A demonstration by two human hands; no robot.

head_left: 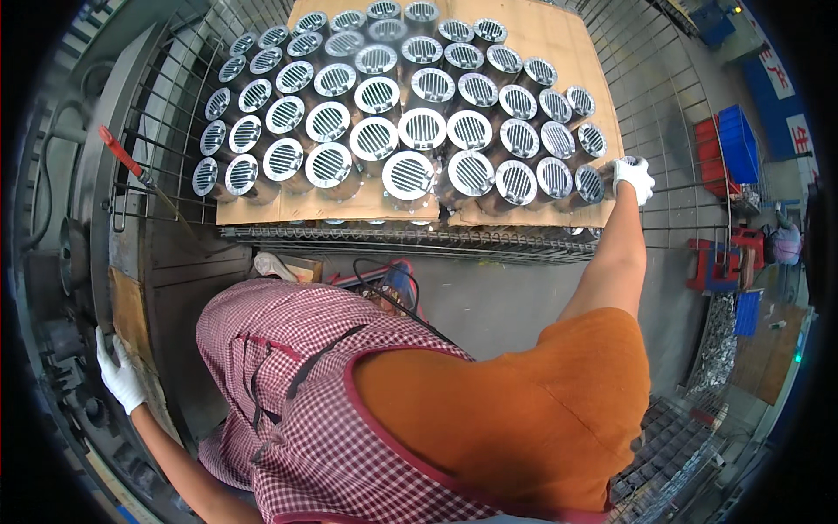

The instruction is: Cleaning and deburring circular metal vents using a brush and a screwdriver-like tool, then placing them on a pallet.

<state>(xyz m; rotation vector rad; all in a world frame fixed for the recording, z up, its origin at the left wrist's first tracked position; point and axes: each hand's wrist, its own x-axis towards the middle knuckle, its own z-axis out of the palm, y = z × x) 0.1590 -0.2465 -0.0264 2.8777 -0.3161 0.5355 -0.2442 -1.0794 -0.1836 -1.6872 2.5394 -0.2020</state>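
While I monitored remotely | right hand curled, seemingly gripping a tube at the right edge of the cardboard, likely to steady it | left hand lay loosely open, apparently empty, near the board | other tubes stood grille-up, presumably for stability

What the right hand touches is mostly hidden. The cardboard is cut off by the top edge.

Rust-orange top with a short sleeve — over it a maroon-and-white checked apron with plain dark red edging and a black strap — white gloves on left hand and right hand
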